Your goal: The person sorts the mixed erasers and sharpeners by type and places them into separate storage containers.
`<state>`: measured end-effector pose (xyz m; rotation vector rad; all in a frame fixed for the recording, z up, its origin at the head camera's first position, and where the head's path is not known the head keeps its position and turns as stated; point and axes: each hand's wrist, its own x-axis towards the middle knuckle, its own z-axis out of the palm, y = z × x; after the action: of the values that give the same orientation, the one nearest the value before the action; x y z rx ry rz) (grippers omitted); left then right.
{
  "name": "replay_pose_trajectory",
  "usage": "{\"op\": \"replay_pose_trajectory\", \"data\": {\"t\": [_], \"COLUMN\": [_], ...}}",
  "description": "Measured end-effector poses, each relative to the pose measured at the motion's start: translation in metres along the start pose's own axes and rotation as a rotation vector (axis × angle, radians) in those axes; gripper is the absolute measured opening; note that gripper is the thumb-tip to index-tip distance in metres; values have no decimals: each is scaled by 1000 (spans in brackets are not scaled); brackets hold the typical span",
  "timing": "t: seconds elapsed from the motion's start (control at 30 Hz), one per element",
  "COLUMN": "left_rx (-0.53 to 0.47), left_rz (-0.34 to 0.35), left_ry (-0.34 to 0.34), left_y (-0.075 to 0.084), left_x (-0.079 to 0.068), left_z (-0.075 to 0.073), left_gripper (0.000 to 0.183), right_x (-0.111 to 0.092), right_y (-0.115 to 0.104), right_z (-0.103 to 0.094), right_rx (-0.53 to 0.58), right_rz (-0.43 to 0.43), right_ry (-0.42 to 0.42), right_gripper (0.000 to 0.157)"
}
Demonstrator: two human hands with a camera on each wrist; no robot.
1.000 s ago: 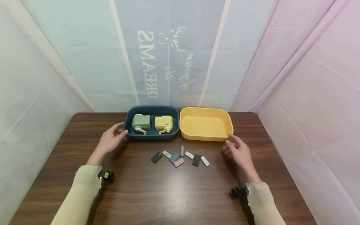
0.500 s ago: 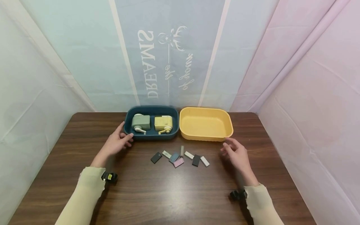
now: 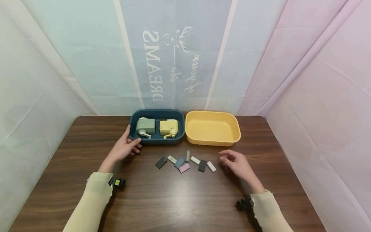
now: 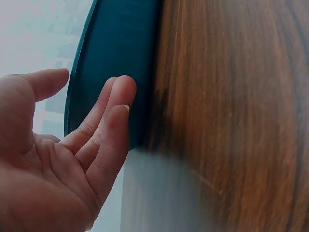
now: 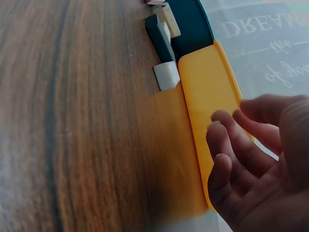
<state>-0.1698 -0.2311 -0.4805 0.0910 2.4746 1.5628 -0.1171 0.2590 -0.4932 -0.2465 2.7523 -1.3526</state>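
Observation:
My left hand (image 3: 121, 149) is at the left front corner of a dark blue bin (image 3: 157, 141), thumb by the front rim and fingers spread along its side; the left wrist view shows the relaxed fingers by the blue wall (image 4: 126, 34). In that bin lie a green boxy device (image 3: 146, 125) and a yellow one (image 3: 168, 127), each with a crank-like arm. My right hand (image 3: 237, 163), fingers loosely bent and holding nothing, hovers right of a small white block (image 3: 211, 166). Beside that block lies a black one (image 3: 202, 165).
A yellow bin (image 3: 213, 141) with nothing inside stands against the blue bin's right side. Several more small flat pieces lie in front, among them a pink (image 3: 184, 167), a blue (image 3: 179, 162) and a dark one (image 3: 161, 162). A printed curtain (image 3: 174, 64) hangs behind the wooden table (image 3: 179, 203).
My right hand has moved from the yellow bin's front right corner toward the small pieces. My left hand has shifted slightly right along the blue bin's corner. Bins and pieces look unmoved.

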Motion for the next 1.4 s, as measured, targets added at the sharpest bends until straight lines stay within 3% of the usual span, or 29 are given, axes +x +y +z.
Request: {"op": "replay_pose_trajectory", "data": {"t": [0.17, 0.47, 0.7, 0.9, 1.4], "left_rx": [-75, -129, -244, -254, -246], "left_rz": [-16, -24, -52, -67, -77], "left_ry": [2, 75, 50, 39, 26], "left_y": [-5, -7, 2, 27, 29], "left_x": [2, 1, -2, -15, -16], "left_z": [4, 14, 17, 17, 16], "left_gripper": [88, 87, 85, 82, 81], "right_x": [-1, -3, -2, -1, 3], "right_y": [2, 5, 8, 7, -2], "right_z": [2, 6, 8, 9, 16], "right_rx": [-62, -75, -105, -136, -219], "right_rz": [-74, -156, -236, -241, -266], "right_ry": [-58, -137, -198, -243, -266], "right_gripper": [24, 32, 38, 39, 44]}}
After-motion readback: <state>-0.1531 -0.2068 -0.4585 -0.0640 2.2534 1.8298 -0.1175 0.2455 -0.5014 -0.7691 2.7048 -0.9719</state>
